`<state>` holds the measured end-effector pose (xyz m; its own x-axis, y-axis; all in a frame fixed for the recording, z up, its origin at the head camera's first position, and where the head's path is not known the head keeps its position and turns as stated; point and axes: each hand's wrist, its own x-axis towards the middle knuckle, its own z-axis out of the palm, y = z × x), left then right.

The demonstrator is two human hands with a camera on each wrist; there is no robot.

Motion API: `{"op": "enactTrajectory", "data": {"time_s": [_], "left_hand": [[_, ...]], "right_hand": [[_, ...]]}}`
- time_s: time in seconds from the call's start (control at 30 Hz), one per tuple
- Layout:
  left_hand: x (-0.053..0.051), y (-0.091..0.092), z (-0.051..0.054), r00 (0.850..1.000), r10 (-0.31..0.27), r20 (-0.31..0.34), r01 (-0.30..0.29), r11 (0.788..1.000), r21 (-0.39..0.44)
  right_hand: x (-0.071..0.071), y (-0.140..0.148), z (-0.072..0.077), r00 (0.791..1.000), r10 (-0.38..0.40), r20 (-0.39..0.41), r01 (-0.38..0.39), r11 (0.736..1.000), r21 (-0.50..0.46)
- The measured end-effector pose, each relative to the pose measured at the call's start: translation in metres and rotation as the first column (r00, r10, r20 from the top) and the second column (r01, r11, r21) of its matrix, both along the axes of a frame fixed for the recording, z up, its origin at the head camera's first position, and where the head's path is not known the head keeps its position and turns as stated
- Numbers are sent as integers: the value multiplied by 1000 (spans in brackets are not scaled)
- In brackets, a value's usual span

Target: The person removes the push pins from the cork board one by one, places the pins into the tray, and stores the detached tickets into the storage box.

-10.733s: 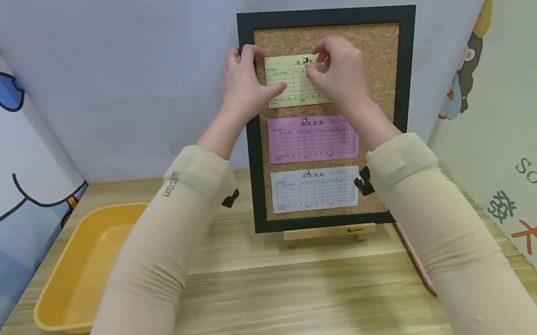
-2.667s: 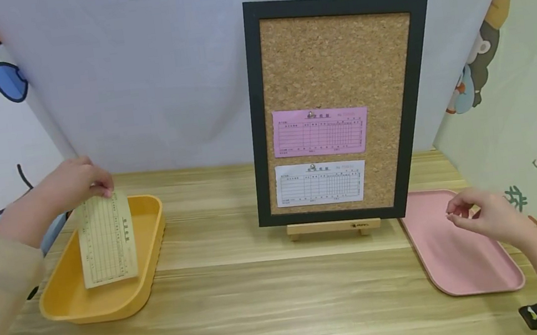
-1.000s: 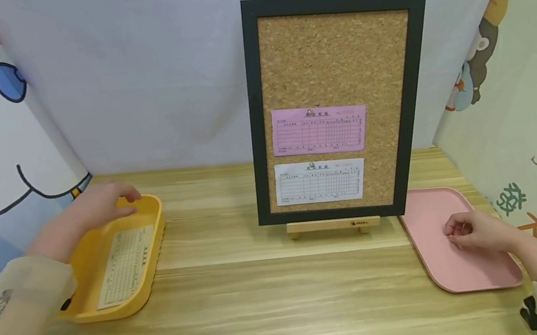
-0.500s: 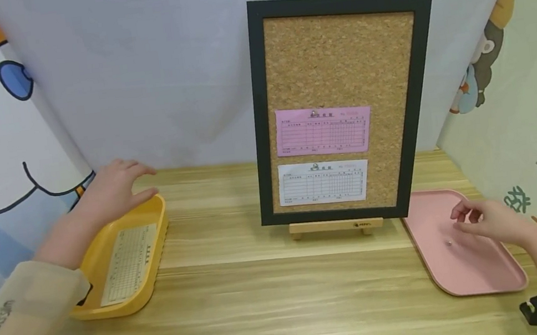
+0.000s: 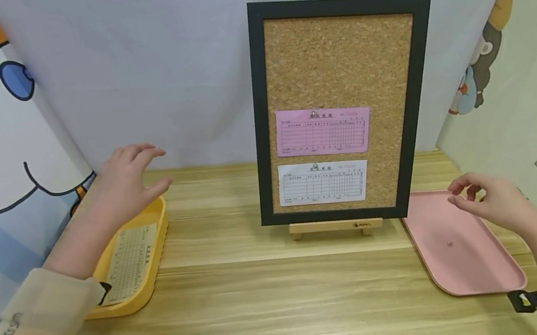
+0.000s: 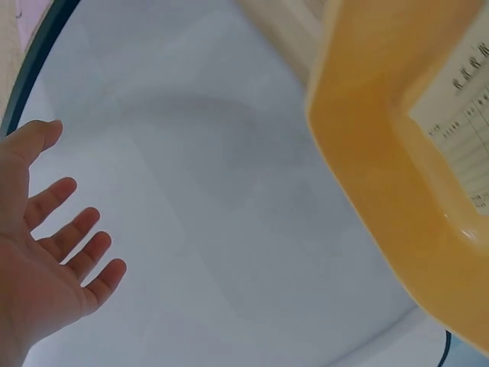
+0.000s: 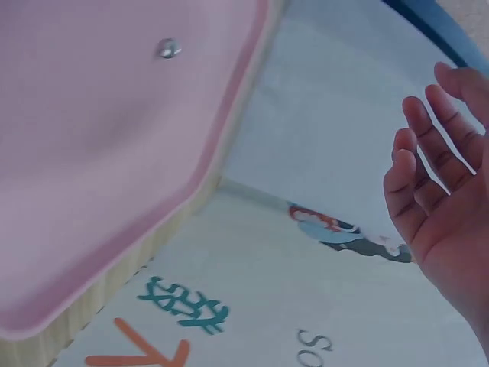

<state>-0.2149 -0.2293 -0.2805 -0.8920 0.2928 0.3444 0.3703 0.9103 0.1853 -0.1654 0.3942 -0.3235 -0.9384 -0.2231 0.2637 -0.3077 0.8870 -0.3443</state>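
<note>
The left hand [image 5: 125,185] hangs above the back of the yellow tray [image 5: 156,259], fingers spread and holding nothing. A yellow printed slip [image 5: 131,262] lies in that tray. Over the right rim of the pink tray [image 5: 481,264] is the right hand [image 5: 496,204], fingers loosely bent, with nothing between them. A small silver pushpin [image 5: 450,244] lies in the pink tray, also visible in the right wrist view. On the framed cork board [image 5: 340,58], a pink slip [image 5: 323,131] is pinned above a white slip [image 5: 323,183].
The board leans on a small wooden stand [image 5: 336,226] at the back of the wooden table [image 5: 285,305]. Behind it hangs a pale cloth [image 5: 147,82]. Printed cartoon sheets stand at the left and right.
The yellow slip has gone from the board into the yellow tray, where the left hand let go. The pushpin now lies in the pink tray. Both hands have risen away.
</note>
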Motion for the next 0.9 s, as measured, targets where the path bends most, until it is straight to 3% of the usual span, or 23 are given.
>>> {"op": "enactTrajectory", "data": {"time_s": [0.13, 0.27, 0.47, 0.63, 0.9], "left_hand": [[4, 10, 1, 998, -3, -63, 6, 998, 56], [9, 19, 3, 997, -2, -74, 10, 994, 107], [15, 36, 5, 989, -24, -143, 50, 983, 177], [17, 50, 4, 978, -46, -204, 96, 966, 241], [17, 72, 1, 966, -55, -251, 136, 938, 318]], "right_hand": [[1, -12, 9, 998, -11, -62, 10, 1000, -22], [1, -26, 17, 992, -15, -126, 7, 998, -68], [5, -50, 28, 977, -60, -204, 32, 990, -140], [7, -70, 35, 952, -88, -293, 26, 977, -209], [5, -100, 44, 896, -59, -440, -88, 948, -306]]}}
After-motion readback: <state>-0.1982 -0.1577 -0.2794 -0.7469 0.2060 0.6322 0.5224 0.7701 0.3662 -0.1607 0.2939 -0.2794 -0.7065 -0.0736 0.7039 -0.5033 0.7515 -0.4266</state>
